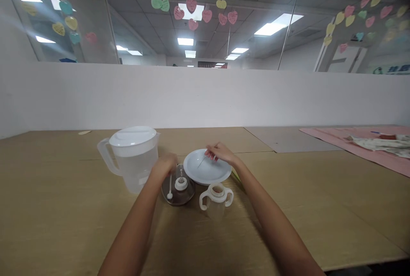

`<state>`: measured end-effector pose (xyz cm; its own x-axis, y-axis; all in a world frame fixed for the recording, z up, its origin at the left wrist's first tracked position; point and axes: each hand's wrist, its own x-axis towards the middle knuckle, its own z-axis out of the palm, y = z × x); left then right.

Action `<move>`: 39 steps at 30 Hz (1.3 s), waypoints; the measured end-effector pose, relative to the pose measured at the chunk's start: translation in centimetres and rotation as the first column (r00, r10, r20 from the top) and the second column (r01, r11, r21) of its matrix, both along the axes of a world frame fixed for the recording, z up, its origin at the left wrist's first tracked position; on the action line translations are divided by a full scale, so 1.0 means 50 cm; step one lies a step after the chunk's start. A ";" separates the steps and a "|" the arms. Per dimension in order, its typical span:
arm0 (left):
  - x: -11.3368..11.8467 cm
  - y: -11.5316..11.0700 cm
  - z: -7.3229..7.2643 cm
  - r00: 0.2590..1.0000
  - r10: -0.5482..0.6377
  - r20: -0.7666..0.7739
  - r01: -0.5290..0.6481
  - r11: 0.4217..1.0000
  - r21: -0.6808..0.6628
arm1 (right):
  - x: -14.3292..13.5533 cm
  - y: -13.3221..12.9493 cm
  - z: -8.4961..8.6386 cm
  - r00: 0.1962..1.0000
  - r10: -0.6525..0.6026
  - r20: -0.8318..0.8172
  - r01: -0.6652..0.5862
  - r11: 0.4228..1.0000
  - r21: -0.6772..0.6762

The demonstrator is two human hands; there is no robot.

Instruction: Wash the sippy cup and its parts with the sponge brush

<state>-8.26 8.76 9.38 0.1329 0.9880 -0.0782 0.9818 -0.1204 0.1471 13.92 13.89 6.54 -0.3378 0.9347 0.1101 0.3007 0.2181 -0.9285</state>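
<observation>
My right hand [218,153] is closed in a pinch over the white bowl [192,172]. From its fingertips a thin, wire-like stick [201,163] slants down into the bowl; its exact kind is too fine to make out. Blurred by motion, my left hand [167,164] is above the back of a round metal tray [178,200], its fingers partly hidden. On that tray are a white straw with a weighted end [170,193], a white ring-shaped bottle part [181,184] and a small clear piece [180,169]. A lidless two-handled baby bottle [216,203] stands upright in front of the bowl.
Left of the tray stands a lidded clear pitcher [136,163] holding water. A green stick-like thing [236,176] lies beside the bowl, partly hidden. At far right, a pink cloth [339,139] carries a patterned fabric [381,144]. A white wall [198,97] borders the table's back.
</observation>
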 end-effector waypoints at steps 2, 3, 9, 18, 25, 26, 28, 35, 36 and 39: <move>0.002 -0.013 0.029 1.000 -0.023 -0.016 0.024 0.997 0.075 | 0.014 -0.011 0.029 0.985 -0.126 -0.119 0.140 0.984 0.113; 0.005 -0.019 0.041 0.998 -0.055 -0.008 0.055 0.986 0.156 | 0.020 -0.022 0.048 0.963 -0.179 -0.200 0.215 0.961 0.174; 0.051 -0.014 0.055 0.766 -0.468 0.441 0.210 0.830 0.517 | 0.018 -0.137 0.143 0.720 -0.296 -0.628 0.627 0.665 0.405; 0.120 -0.028 0.035 0.382 -0.466 0.798 0.299 0.880 0.370 | -0.006 -0.177 0.133 0.829 -0.322 -0.457 0.541 0.257 0.801; 0.115 -0.022 0.036 0.383 -0.467 0.797 0.244 0.884 0.400 | -0.002 -0.182 0.133 0.816 -0.377 -0.439 0.508 0.105 0.855; 0.115 -0.022 0.036 0.390 -0.475 0.789 0.240 0.880 0.411 | -0.003 -0.180 0.131 0.819 -0.391 -0.420 0.485 0.080 0.871; 0.116 -0.024 0.035 0.391 -0.492 0.778 0.242 0.870 0.429 | -0.005 -0.175 0.127 0.818 -0.418 -0.395 0.442 0.019 0.897; 0.122 -0.033 0.039 0.371 -0.495 0.786 0.275 0.867 0.416 | 0.004 -0.176 0.127 0.784 -0.451 -0.426 0.453 -0.054 0.890; 0.122 -0.034 0.040 0.376 -0.487 0.788 0.265 0.872 0.413 | 0.006 -0.176 0.127 0.775 -0.463 -0.430 0.468 -0.037 0.883; 0.124 -0.034 0.041 0.390 -0.475 0.788 0.237 0.879 0.413 | 0.008 -0.175 0.122 0.762 -0.484 -0.430 0.499 0.016 0.867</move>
